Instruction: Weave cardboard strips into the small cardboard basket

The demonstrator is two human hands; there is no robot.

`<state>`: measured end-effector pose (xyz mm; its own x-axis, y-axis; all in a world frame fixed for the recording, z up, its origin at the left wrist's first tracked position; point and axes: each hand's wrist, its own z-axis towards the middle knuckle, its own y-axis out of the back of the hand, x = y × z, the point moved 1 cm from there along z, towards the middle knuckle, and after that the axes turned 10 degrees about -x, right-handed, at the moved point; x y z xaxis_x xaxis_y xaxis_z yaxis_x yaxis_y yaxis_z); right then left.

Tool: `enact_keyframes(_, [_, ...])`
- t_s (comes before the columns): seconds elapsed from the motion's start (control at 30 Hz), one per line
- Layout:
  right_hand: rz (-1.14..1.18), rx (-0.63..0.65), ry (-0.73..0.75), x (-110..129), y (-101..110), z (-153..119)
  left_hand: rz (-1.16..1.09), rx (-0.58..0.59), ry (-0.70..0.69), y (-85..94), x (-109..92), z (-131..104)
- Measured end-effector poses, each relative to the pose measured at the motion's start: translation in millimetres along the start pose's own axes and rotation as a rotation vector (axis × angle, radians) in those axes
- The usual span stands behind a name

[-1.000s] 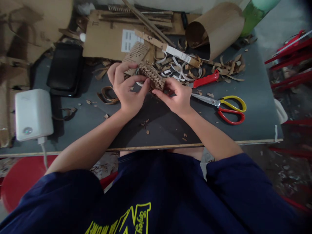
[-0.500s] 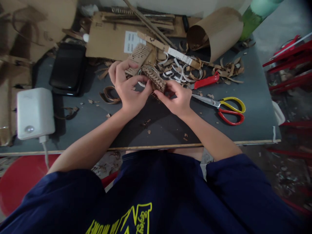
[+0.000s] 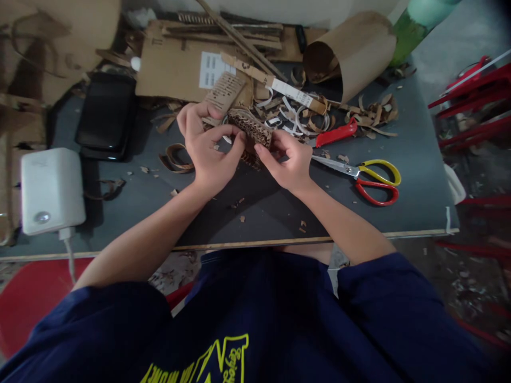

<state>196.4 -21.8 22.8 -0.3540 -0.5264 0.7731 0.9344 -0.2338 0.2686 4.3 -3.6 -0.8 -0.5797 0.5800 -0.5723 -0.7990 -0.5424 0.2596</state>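
A small brown piece of corrugated cardboard [image 3: 252,127], its ribbed edges showing, is held between both hands above the dark table. My left hand [image 3: 211,146] pinches its left side with thumb and index finger, the other fingers curled above. My right hand [image 3: 290,158] grips its right end between thumb and fingers. Behind my left hand lies a flat cardboard piece [image 3: 227,89] with rows of slits. To the right of my right hand rest a red-handled cutter [image 3: 336,133] and scissors [image 3: 355,171] with one yellow and one red handle.
Cardboard sheets and strips [image 3: 167,69] lie at the back, with a rolled cardboard tube [image 3: 365,53] and green bottle [image 3: 419,32] at the right. Curled scraps [image 3: 375,114] lie near the cutter. A black case [image 3: 106,114] and white corded device [image 3: 53,191] sit left.
The held cardboard has tilted, showing more of its ribbed face and a lower part beneath the fingers. Both hands keep their grip. The whole view has shifted slightly.
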Motion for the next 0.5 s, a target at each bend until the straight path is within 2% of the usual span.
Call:
enact_keyframes(0.13, [0.037,-0.001,-0.032,0,-1,0,-0.033,0.012,0.049,-2.4,3,-1])
enact_keyframes(0.4, [0.001,0.084,-0.155,-14,0,3,-0.054,-0.058,0.089,4.9,0,9])
enact_keyframes(0.5, [0.009,0.076,-0.158,-17,-2,4,-0.098,-0.013,0.096,4.9,2,9])
